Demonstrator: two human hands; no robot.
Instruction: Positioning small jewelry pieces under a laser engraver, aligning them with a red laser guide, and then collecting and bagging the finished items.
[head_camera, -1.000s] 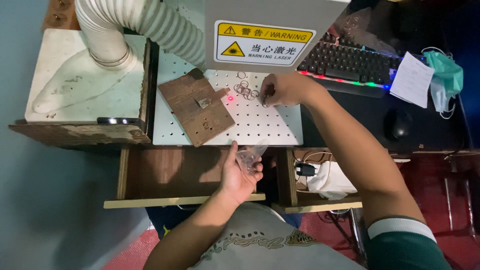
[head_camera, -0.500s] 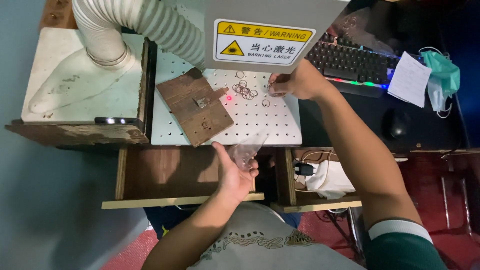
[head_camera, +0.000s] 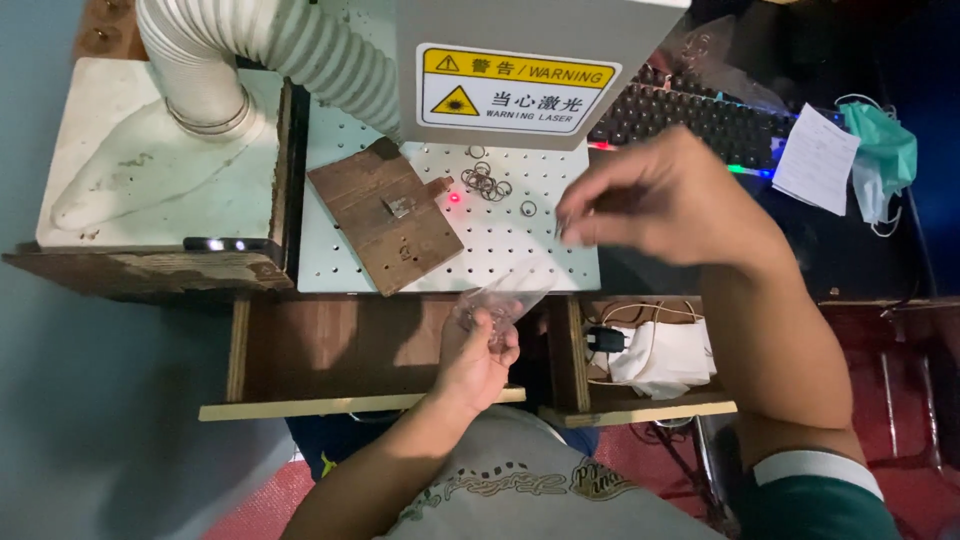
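I'm pinching a small clear plastic bag (head_camera: 500, 298) in my left hand (head_camera: 478, 358); it's light, limp, slippery. My right hand (head_camera: 668, 200) is nipping something unseen, fingertips closed.

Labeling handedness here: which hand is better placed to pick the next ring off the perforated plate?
Right, probably. The right hand hovers over the plate edge, close to a loose ring and the ring pile. The left hand is lower, holding a clear bag.

White ribbed duct hose (head_camera: 270, 45), wood block (head_camera: 385, 215) on perforated plate (head_camera: 520, 245), keyboard (head_camera: 700, 115), paper slip (head_camera: 815, 158), green mask (head_camera: 880, 150).
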